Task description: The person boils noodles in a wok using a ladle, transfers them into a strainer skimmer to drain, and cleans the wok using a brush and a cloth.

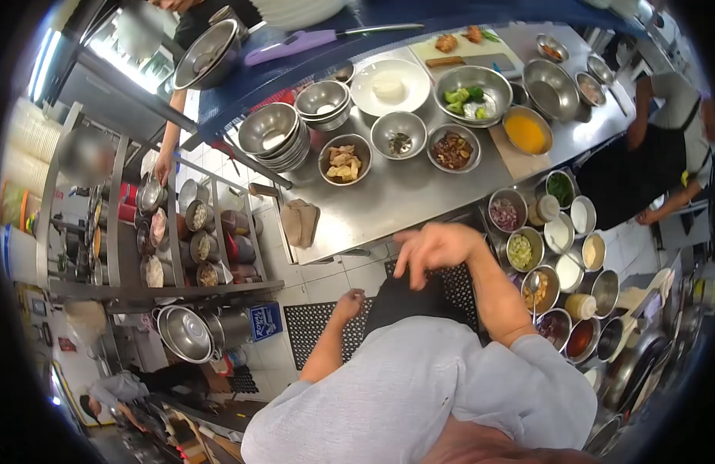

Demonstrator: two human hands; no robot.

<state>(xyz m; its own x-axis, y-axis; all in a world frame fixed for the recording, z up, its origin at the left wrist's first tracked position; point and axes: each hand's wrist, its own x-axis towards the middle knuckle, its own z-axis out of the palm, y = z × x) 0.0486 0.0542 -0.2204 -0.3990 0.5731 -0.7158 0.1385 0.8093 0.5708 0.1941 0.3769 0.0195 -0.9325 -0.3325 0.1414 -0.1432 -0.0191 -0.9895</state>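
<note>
My right hand [435, 251] is raised in front of the steel counter [350, 220], its fingers loosely spread and bent, holding nothing. My left hand [350, 302] hangs low over the black rubber mat [319, 329]; it is small and blurred, and its fingers are not clear. On the counter beyond stand steel bowls: one of pale chunks of food [344, 163], one with a little dark stuff [399, 134], one of dark brown pieces [454, 148] and one of yellow liquid [527, 130]. A folded brown cloth [300, 223] lies at the counter's left corner.
Several ingredient bowls, including chopped red onion [508, 210], stand to the right. A white plate [365, 81] and a bowl with green vegetables [472, 93] are farther back. A steel rack [119, 232] stands left. Other people are at the right, upper left and lower left.
</note>
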